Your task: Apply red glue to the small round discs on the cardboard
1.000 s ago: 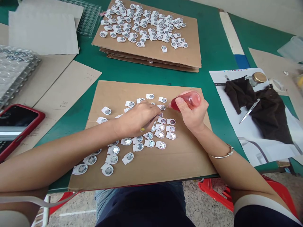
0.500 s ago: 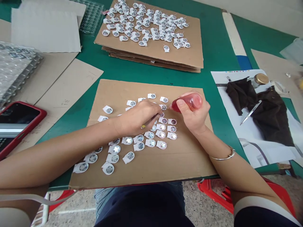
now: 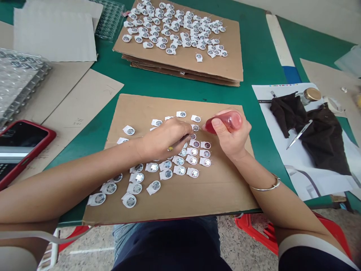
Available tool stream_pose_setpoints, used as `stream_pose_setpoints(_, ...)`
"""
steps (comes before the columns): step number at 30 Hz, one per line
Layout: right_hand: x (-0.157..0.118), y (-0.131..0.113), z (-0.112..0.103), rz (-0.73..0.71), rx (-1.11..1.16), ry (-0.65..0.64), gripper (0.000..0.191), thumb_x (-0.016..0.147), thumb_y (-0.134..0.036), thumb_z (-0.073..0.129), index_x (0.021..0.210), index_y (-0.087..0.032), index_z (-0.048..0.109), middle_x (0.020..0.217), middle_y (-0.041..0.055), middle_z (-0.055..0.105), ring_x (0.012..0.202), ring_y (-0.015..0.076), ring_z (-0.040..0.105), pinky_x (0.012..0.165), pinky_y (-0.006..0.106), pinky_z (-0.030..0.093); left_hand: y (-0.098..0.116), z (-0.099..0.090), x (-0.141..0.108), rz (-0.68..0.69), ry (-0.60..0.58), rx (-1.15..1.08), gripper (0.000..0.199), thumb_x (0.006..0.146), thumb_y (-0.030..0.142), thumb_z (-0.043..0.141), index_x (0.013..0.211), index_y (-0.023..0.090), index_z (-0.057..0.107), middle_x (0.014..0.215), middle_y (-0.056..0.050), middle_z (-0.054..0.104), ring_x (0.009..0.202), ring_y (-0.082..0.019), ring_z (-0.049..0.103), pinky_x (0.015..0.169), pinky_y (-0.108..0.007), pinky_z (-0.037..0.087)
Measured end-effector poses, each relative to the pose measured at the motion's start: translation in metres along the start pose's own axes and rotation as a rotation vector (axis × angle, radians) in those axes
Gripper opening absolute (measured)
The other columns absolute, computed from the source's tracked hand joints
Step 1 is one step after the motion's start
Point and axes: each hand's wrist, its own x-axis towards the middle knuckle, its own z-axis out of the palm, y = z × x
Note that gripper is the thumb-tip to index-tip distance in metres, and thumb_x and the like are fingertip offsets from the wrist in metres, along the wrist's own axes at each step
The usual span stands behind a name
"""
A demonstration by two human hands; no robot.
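My right hand [image 3: 236, 137] is wrapped round a small red translucent squeeze bottle [image 3: 222, 122], which lies tilted with its tip pointing left. Between the fingers of my left hand [image 3: 166, 139] is a thin tool with a yellowish end [image 3: 170, 148]; the rest of it is mostly hidden, so its kind is unclear. Both hands hover close to a white tab with a round silver disc [image 3: 195, 128]. Several more such tabs [image 3: 193, 172] lie in loose rows on a cardboard sheet [image 3: 222, 188], some covered by my left hand and forearm.
Behind is a cardboard stack [image 3: 180, 69] with many similar tabs on top. To the left lie a red-cased phone [image 3: 25, 146], a clear plastic tray [image 3: 17, 82] and board sheets [image 3: 56, 41]. On the right, white paper carries dark cloth [image 3: 324, 143], tweezers [image 3: 299, 134] and a gold-lidded jar [image 3: 311, 95].
Hardly anything differs. The whole view has shifted by a few pixels, while both hands keep their places and holds.
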Motion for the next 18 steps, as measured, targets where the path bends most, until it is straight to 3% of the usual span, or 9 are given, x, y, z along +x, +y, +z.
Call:
stream_pose_setpoints(7, 0.0003, -0.0007, 0.0002, 0.002, -0.049, -0.009, 0.024, 0.078, -0.04, 0.065, 0.076, -0.018, 0.057, 0.078, 0.0038, 0.062, 0.069, 0.0146, 0.061, 0.063, 0.033, 0.054, -0.0029, 0.0005, -0.0001, -0.013, -0.001, -0.004, 0.017, 0.088, 0.016, 0.044, 0.088, 0.013, 0.061, 0.074, -0.005, 0.062, 0.068, -0.015, 0.056, 0.068, -0.03, 0.043)
stream_pose_setpoints(18, -0.0001, 0.0, 0.0012, -0.014, 0.001, -0.024, 0.02, 0.077, -0.035, 0.066, 0.078, -0.017, 0.058, 0.078, 0.003, 0.062, 0.069, 0.013, 0.059, 0.062, 0.03, 0.052, -0.0048, -0.007, 0.0011, -0.084, 0.025, -0.138, 0.015, 0.087, 0.018, 0.049, 0.085, 0.013, 0.063, 0.07, -0.003, 0.062, 0.062, -0.012, 0.056, 0.059, -0.025, 0.04)
